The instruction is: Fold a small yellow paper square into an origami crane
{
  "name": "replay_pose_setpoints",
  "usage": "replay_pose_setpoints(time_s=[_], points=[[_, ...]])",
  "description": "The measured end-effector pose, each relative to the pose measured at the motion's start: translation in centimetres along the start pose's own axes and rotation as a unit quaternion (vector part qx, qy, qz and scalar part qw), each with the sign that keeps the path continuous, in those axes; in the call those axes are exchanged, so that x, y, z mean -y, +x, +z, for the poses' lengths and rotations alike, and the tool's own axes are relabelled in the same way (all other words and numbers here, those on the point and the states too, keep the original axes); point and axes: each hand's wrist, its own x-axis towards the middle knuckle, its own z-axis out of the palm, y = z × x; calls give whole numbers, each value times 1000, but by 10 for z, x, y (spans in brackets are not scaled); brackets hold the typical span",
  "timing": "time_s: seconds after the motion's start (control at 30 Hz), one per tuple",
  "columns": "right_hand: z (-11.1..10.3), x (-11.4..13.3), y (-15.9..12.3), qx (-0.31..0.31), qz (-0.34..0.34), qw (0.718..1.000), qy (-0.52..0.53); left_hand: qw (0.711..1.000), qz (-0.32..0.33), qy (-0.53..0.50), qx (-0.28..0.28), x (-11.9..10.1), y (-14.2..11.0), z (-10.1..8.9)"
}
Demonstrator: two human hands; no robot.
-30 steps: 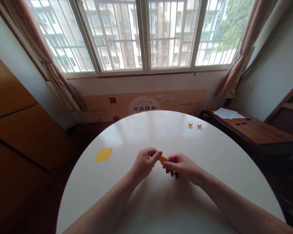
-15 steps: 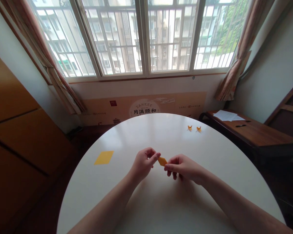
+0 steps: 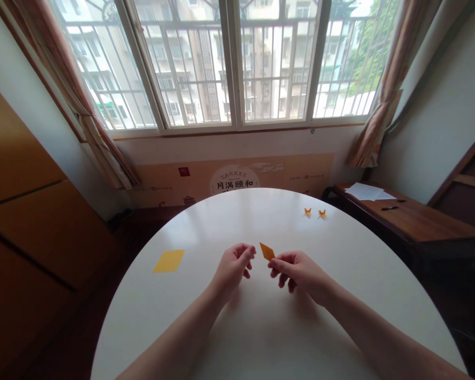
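Observation:
A small folded orange paper piece (image 3: 266, 251), diamond shaped, sticks up from the pinched fingertips of my right hand (image 3: 298, 271) above the round white table (image 3: 340, 285). My left hand (image 3: 234, 265) hovers just to its left, fingers curled with thumb and forefinger close together, apart from the paper and holding nothing. A flat yellow-orange paper sheet (image 3: 168, 260) lies on the table to the left. Two small folded orange paper figures (image 3: 314, 213) stand near the far right edge of the table.
A dark wooden side table (image 3: 415, 216) with white papers (image 3: 368, 191) and a pen stands at the right. A barred window, curtains and a printed cardboard panel (image 3: 237, 177) lie beyond the table. A wooden cabinet (image 3: 27, 221) fills the left.
My left hand has let go of the folded paper and drawn slightly left. My right hand has lifted the piece, now showing as a full diamond. The view has tilted down a little.

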Motion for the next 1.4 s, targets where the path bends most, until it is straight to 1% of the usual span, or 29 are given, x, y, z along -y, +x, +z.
replay_pose_setpoints(time_s=[0.07, 0.13, 0.17, 0.33, 0.53, 0.6, 0.67, 0.83, 0.97, 1.1, 1.4], points=[[3, 0, -2, 10, -4, 1000, 3, 999, -10, -7, 47, -1, -4, 5], [6, 1, -4, 24, -9, 1000, -1, 997, -11, -11, 74, -1, -6, 8], [7, 1, -5, 29, -10, 999, -6, 997, -11, -10, 74, -1, -6, 8], [10, 0, -6, 47, -1, 996, -72, 999, -27, 9, 40, 0, -2, 2], [3, -6, -1, 12, -44, 995, -92, 998, -24, 49, 38, 8, 3, -1], [0, -8, 2, 2, -39, 994, -101, 997, -23, 59, 37, 10, 4, -1], [-2, -10, 3, 2, -37, 995, -95, 997, -22, 66, 43, 11, 3, -1], [-4, -6, 1, 26, -96, 993, -69, 995, -16, 73, 73, 6, 1, 1], [-3, -4, 0, 26, -95, 992, -75, 993, -10, 76, 87, 3, -2, 2], [-2, -7, 3, 36, -93, 992, -82, 992, -12, 78, 98, 3, -2, 2], [0, -7, 4, 40, -114, 990, -79, 991, 3, 84, 101, 5, -1, 3]])
